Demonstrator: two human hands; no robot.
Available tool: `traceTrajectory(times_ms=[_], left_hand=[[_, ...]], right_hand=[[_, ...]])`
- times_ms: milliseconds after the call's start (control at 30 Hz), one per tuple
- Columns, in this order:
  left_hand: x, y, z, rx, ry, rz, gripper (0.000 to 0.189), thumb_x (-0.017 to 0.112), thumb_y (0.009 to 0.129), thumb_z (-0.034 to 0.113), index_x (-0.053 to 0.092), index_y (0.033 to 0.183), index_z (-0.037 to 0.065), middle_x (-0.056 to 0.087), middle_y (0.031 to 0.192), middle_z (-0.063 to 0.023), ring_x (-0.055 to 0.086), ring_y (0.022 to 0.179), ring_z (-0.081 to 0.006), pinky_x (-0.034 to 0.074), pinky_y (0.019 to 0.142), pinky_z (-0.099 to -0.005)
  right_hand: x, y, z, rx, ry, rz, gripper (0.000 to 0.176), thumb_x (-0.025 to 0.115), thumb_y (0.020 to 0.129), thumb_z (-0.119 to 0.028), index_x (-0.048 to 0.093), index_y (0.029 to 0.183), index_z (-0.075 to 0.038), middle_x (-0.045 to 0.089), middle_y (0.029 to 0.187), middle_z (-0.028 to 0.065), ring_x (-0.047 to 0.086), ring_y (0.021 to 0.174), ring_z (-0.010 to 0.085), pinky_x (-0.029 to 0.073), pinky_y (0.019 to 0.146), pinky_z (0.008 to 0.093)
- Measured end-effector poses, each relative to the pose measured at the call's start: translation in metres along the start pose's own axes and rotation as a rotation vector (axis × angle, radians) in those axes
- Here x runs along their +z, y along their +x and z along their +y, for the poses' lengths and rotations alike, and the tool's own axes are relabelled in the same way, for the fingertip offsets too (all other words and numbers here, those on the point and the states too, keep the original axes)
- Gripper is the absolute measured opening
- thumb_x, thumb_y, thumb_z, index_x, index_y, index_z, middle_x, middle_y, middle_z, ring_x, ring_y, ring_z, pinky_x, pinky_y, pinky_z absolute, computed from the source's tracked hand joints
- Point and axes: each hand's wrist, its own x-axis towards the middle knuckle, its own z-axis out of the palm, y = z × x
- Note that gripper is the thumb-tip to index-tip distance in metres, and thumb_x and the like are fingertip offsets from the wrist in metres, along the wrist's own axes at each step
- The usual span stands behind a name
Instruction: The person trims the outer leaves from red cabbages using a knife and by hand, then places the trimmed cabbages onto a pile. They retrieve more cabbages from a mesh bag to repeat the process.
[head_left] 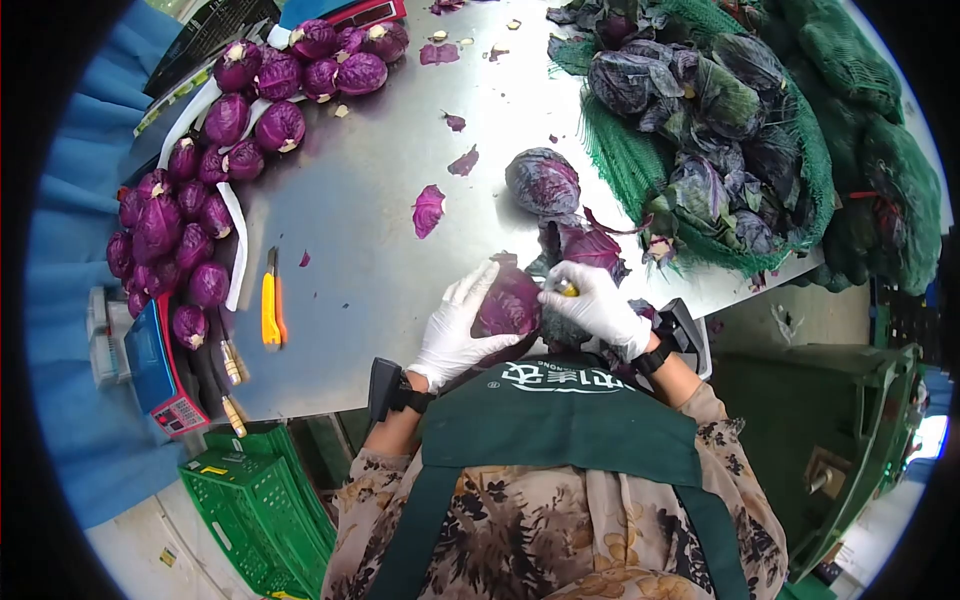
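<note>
My left hand [456, 335], in a white glove, is wrapped round the left side of a purple cabbage [511, 304] at the table's front edge. At the cabbage's right side is my right hand [598, 308], also gloved, closed on a small tool with a yellow handle [566, 288]; its blade is hidden. Loose purple leaves [590, 248] lie just beyond and beside my right hand. Farther back sits a darker whole cabbage [542, 181], touching neither hand.
Peeled cabbages [157, 228] are heaped at the left. An orange-yellow cutter [270, 305] lies on the metal table [350, 220]. Unpeeled cabbages [735, 90] fill an open green net [625, 160] at the right. Green crates [245, 500] stand below left, a green bin [800, 420] below right.
</note>
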Motion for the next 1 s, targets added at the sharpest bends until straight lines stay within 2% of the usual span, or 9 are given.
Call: traceTrajectory(times_ms=[67,167,333,433,567,600,700,867,1000], left_hand=[[0.0,0.0,-0.001,0.02,0.009,-0.011,0.097,0.081,0.069,0.047,0.036,0.147,0.012,0.038,0.149,-0.0135,0.04,0.134,-0.0339,0.036,0.11,-0.0418],[0.001,-0.001,-0.003,0.045,0.019,-0.008,0.094,0.082,0.069,0.044,0.039,0.146,0.012,0.038,0.15,-0.0133,0.04,0.134,-0.0337,0.036,0.111,-0.0419],[-0.003,-0.008,-0.014,0.02,-0.146,0.023,0.091,0.082,0.071,0.038,0.039,0.146,0.014,0.04,0.147,-0.0151,0.04,0.134,-0.0332,0.038,0.109,-0.0415],[-0.001,-0.012,-0.023,-0.027,-0.29,0.104,0.091,0.085,0.07,0.032,0.039,0.146,0.013,0.039,0.143,-0.016,0.041,0.132,-0.0317,0.04,0.108,-0.0414],[0.004,-0.011,-0.034,-0.144,-0.699,0.159,0.089,0.082,0.077,0.023,0.031,0.149,0.009,0.033,0.137,-0.0119,0.041,0.132,-0.0278,0.041,0.107,-0.0398],[0.005,-0.01,-0.037,-0.179,-0.937,0.17,0.088,0.08,0.079,0.021,0.028,0.149,0.008,0.032,0.137,-0.011,0.04,0.132,-0.0267,0.041,0.108,-0.0393],[0.007,-0.01,-0.044,-0.144,-0.875,0.189,0.088,0.078,0.082,0.018,0.024,0.15,0.006,0.03,0.138,-0.0106,0.038,0.134,-0.026,0.037,0.111,-0.0392],[0.009,-0.01,-0.044,-0.152,-0.934,0.197,0.087,0.076,0.083,0.017,0.023,0.151,0.005,0.033,0.138,-0.012,0.035,0.135,-0.0263,0.033,0.113,-0.0393],[0.009,-0.013,-0.038,-0.191,-0.682,0.197,0.082,0.074,0.084,0.016,0.025,0.15,0.004,0.045,0.135,-0.0152,0.045,0.127,-0.0242,0.042,0.103,-0.0361]], right_hand=[[-0.009,0.0,-0.002,0.165,-0.01,-0.005,0.022,0.073,0.085,-0.02,0.063,0.094,-0.003,0.066,0.081,0.0087,0.061,0.074,0.0141,0.05,0.072,0.0297],[-0.009,-0.003,0.011,0.028,0.028,0.149,0.02,0.073,0.085,-0.02,0.063,0.093,-0.004,0.065,0.079,0.0074,0.06,0.074,0.0135,0.049,0.071,0.0296],[-0.032,-0.005,0.05,0.183,-0.146,0.368,0.021,0.072,0.087,-0.022,0.062,0.094,-0.006,0.061,0.084,0.0062,0.058,0.077,0.0158,0.048,0.07,0.0297],[-0.032,-0.02,0.01,0.02,-0.236,0.191,0.036,0.071,0.089,-0.03,0.058,0.112,-0.005,0.065,0.097,0.0084,0.061,0.08,0.0187,0.051,0.075,0.0315],[0.002,-0.015,0.017,-0.21,-0.105,-0.008,0.052,0.047,0.1,-0.042,0.043,0.139,-0.008,0.063,0.119,0.0186,0.063,0.101,0.0392,0.052,0.087,0.0412],[0.008,-0.012,0.018,-0.222,-0.111,-0.037,0.053,0.048,0.099,-0.04,0.041,0.141,-0.008,0.063,0.118,0.02,0.065,0.097,0.0387,0.052,0.083,0.0418],[0.016,-0.004,0.008,-0.195,-0.248,-0.117,0.056,0.052,0.098,-0.034,0.035,0.146,-0.011,0.065,0.105,0.0234,0.067,0.084,0.039,0.053,0.07,0.0431],[0.026,0.007,0.005,-0.21,-0.312,-0.178,0.059,0.052,0.098,-0.034,0.031,0.149,-0.014,0.066,0.102,0.0206,0.065,0.073,0.0368,0.053,0.066,0.0405],[0.037,0.018,0.017,-0.524,-0.352,-0.126,0.06,0.05,0.098,-0.029,0.029,0.15,-0.008,0.066,0.111,0.014,0.066,0.081,0.0312,0.055,0.071,0.0385]])
